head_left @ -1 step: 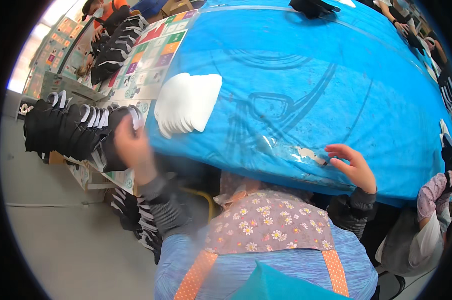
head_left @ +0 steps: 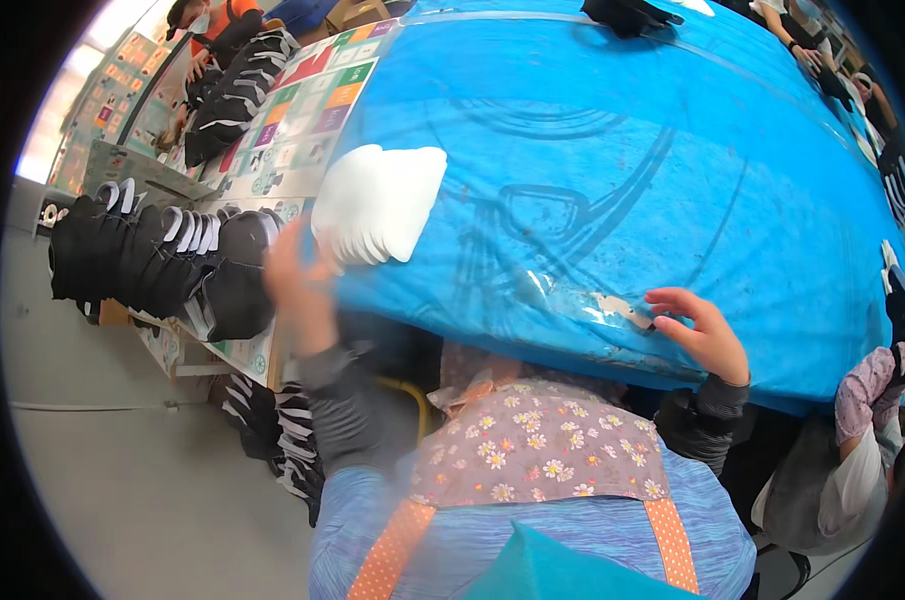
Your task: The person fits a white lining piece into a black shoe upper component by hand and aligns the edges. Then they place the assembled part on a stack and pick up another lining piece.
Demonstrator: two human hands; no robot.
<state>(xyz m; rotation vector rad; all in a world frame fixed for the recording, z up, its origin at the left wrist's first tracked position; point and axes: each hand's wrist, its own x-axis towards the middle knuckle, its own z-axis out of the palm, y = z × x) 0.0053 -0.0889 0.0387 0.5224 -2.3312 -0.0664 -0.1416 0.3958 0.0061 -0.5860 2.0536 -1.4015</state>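
My left hand (head_left: pixel 300 290), smeared by motion, is between the row of black shoe uppers (head_left: pixel 234 285) and the fanned stack of white insole-shaped pieces (head_left: pixel 377 205). Its fingers are too blurred to read, and nothing in it can be made out. The stack lies on the blue-covered table (head_left: pixel 592 160) near its left edge. Over the table's near edge on the right, my right hand (head_left: pixel 707 335) has its fingers curved and apart, with nothing visible in it. Close to those fingertips is a worn pale patch (head_left: pixel 617 308) in the blue cover.
More black uppers (head_left: pixel 237 95) lie farther back on the left, where a person in orange (head_left: pixel 234 25) works. Others (head_left: pixel 282 440) hang lower left, below the side table. A dark item (head_left: pixel 629 17) lies at the far edge. People (head_left: pixel 842 440) line the right side.
My left hand has moved right, off the nearest black upper and toward the white stack. My right hand has barely shifted left.
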